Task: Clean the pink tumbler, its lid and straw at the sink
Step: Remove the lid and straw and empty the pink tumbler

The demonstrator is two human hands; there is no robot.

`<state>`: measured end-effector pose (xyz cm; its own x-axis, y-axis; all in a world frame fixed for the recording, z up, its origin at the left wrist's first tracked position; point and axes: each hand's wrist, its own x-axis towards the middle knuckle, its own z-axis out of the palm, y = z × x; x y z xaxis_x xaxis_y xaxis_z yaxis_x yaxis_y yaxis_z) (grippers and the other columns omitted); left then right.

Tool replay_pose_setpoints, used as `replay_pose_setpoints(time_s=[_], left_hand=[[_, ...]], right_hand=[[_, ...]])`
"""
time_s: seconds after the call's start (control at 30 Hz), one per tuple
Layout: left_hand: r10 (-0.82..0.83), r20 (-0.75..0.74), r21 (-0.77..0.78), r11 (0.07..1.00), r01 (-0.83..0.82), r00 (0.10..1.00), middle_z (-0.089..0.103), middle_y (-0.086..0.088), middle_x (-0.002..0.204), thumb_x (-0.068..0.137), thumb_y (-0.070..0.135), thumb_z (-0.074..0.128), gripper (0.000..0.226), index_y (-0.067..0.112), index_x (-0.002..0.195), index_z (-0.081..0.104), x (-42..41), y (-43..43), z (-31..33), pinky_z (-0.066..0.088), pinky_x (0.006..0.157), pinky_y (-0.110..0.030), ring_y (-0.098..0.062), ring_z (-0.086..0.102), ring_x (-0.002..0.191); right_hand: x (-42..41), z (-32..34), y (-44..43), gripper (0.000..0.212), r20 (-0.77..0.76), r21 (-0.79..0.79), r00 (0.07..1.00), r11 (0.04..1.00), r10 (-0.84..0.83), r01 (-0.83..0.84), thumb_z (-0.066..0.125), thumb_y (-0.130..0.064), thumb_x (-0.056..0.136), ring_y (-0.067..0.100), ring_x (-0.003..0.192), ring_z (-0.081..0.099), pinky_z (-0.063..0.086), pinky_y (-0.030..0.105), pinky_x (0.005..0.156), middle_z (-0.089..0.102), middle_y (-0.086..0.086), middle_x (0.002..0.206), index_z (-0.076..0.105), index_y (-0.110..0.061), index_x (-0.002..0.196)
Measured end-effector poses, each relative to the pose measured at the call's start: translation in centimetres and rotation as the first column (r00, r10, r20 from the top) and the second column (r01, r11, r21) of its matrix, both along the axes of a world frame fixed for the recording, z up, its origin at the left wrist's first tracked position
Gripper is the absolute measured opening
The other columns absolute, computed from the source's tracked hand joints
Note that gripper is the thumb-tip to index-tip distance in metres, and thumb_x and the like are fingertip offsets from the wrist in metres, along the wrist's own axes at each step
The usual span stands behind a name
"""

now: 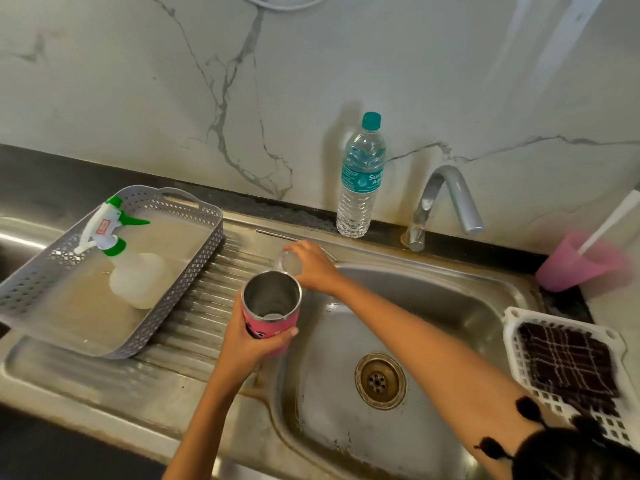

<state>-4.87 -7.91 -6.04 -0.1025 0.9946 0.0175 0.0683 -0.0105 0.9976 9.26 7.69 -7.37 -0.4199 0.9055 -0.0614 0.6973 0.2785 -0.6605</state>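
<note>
The pink tumbler (pixel 270 325) stands upright and uncapped in my left hand (pixel 242 344), showing its steel inside, over the left edge of the sink basin (pixel 433 306). Just behind it, my right hand (pixel 313 263) grips the clear lid (pixel 289 262) above the ribbed drainboard (pixel 207 306). A thin metal straw (pixel 277 235) lies on the sink's back ledge, partly hidden by my right hand.
A grey basket (pixel 31 282) on the drainboard holds a white spray bottle (pixel 135 275). A water bottle (pixel 362 178) and the tap (pixel 446 199) stand at the back. On the right are a pink cup (pixel 575 263) and a white basket (pixel 512 344) with a dark cloth.
</note>
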Motion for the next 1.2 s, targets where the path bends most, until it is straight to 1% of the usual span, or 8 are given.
replay_pose_setpoints(time_s=[0.27, 0.43, 0.53, 0.63, 0.73, 0.8, 0.93, 1.2], left_hand=[[0.055, 0.022, 0.009, 0.998, -0.056, 0.998, 0.062, 0.001, 0.124, 0.046, 0.032, 0.089, 0.094, 0.032, 0.129, 0.046, -1.4, 0.4, -0.5, 0.053, 0.089, -0.027, -0.011, 0.061, 0.112], [0.054, 0.024, 0.004, 0.999, -0.054, 0.998, 0.062, 0.002, 0.124, 0.046, 0.033, 0.089, 0.093, 0.036, 0.128, 0.046, -1.7, 0.3, -0.6, 0.053, 0.088, -0.025, -0.010, 0.061, 0.113], [0.025, 0.021, 0.007, 1.000, -0.025, 0.999, 0.061, 0.004, 0.124, 0.046, 0.034, 0.089, 0.094, 0.034, 0.129, 0.045, -1.1, 0.1, -0.4, 0.053, 0.086, -0.021, -0.009, 0.060, 0.113], [-0.004, 0.006, 0.013, 1.000, 0.004, 1.000, 0.059, 0.005, 0.124, 0.045, 0.037, 0.090, 0.092, 0.039, 0.125, 0.045, -0.1, -0.1, -0.1, 0.052, 0.085, -0.020, -0.008, 0.060, 0.112], [-0.065, -0.043, 0.001, 0.998, 0.065, 0.997, 0.051, 0.000, 0.129, 0.044, 0.047, 0.092, 0.088, 0.056, 0.118, 0.043, 1.4, -0.2, -0.3, 0.051, 0.094, -0.032, -0.011, 0.056, 0.117], [-0.135, -0.061, -0.007, 0.991, 0.134, 0.989, 0.050, -0.001, 0.131, 0.045, 0.049, 0.093, 0.092, 0.054, 0.121, 0.043, 3.3, -0.4, -0.4, 0.049, 0.099, -0.036, -0.013, 0.055, 0.120], [-0.304, -0.059, 0.011, 0.952, 0.305, 0.951, 0.051, -0.002, 0.133, 0.048, 0.036, 0.094, 0.101, 0.028, 0.133, 0.040, 8.3, -1.1, -0.2, 0.051, 0.096, -0.028, -0.010, 0.055, 0.122], [-0.572, 0.012, -0.073, 0.818, 0.571, 0.820, 0.052, 0.003, 0.131, 0.061, 0.009, 0.089, 0.089, 0.025, 0.132, 0.038, 14.3, -2.0, 0.5, 0.047, 0.085, -0.012, 0.006, 0.055, 0.112]], right_hand=[[-3.2, -2.4, 1.4, 0.075, -0.006, -0.021, 0.999, 0.999, 0.034, -0.035, 0.078, -0.031, 0.078, 0.032, 0.133, 0.033, 0.028, 0.038, 0.111, 0.041, 0.015, 0.141, 0.044, -0.009, 0.141], [-2.5, -1.2, 1.2, 0.074, 0.008, -0.023, 0.997, 0.997, 0.073, -0.073, 0.068, -0.033, 0.088, 0.026, 0.145, 0.018, 0.014, 0.035, 0.117, 0.027, 0.012, 0.155, 0.032, -0.011, 0.149], [-0.5, -0.2, -0.1, 0.056, -0.113, 0.019, 0.993, 1.000, -0.018, 0.020, 0.057, -0.008, 0.092, 0.025, 0.145, 0.022, 0.016, 0.030, 0.116, 0.033, 0.010, 0.153, 0.039, -0.010, 0.145], [3.1, 1.1, -3.5, 0.063, -0.226, -0.008, 0.970, 0.996, -0.091, 0.091, 0.046, 0.013, 0.077, 0.020, 0.132, 0.042, 0.029, 0.020, 0.109, 0.049, 0.008, 0.141, 0.051, -0.011, 0.135], [7.6, 1.8, -8.1, 0.070, -0.259, -0.130, 0.965, 0.991, -0.036, 0.003, 0.062, 0.005, 0.077, 0.008, 0.132, 0.041, 0.036, 0.029, 0.110, 0.046, -0.002, 0.143, 0.044, -0.019, 0.140], [10.0, 2.3, -11.7, 0.084, -0.311, -0.220, 0.950, 0.974, -0.011, -0.061, 0.076, -0.005, 0.076, 0.002, 0.134, 0.037, 0.035, 0.020, 0.109, 0.041, -0.007, 0.147, 0.033, -0.023, 0.146], [12.4, 3.1, -17.1, 0.098, -0.444, -0.294, 0.881, 0.955, -0.165, 0.030, 0.086, -0.009, 0.067, 0.002, 0.130, 0.043, 0.040, 0.018, 0.104, 0.044, -0.010, 0.143, 0.029, -0.028, 0.145], [17.2, 3.0, -21.6, 0.096, -0.532, -0.318, 0.745, 0.910, -0.403, 0.265, 0.090, -0.004, 0.058, 0.007, 0.116, 0.057, 0.051, 0.023, 0.089, 0.058, -0.010, 0.129, 0.041, -0.032, 0.136]])
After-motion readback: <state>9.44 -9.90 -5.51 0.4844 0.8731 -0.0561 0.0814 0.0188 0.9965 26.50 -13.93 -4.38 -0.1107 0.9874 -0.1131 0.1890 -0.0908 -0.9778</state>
